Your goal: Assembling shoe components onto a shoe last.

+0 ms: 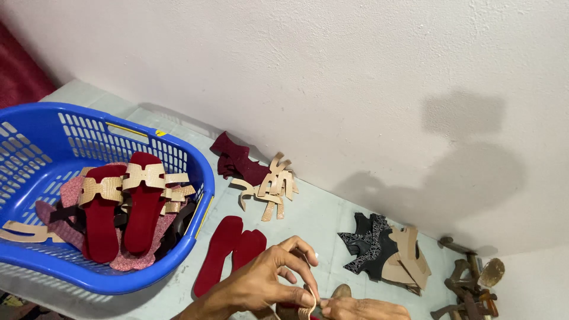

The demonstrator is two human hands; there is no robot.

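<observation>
Bottom edge of view: left hand [261, 284] and right hand [361, 309], fingers pinched on a tan strap piece [308, 308], mostly cut off. Red insoles [228, 252] lie just beside, near the blue basket [195, 172].

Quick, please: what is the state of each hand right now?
Left hand: fingers pinched shut on a thin beige cut-out strap piece.
Right hand: at the frame's bottom edge, touching the same strap; its grip cannot be told.
</observation>
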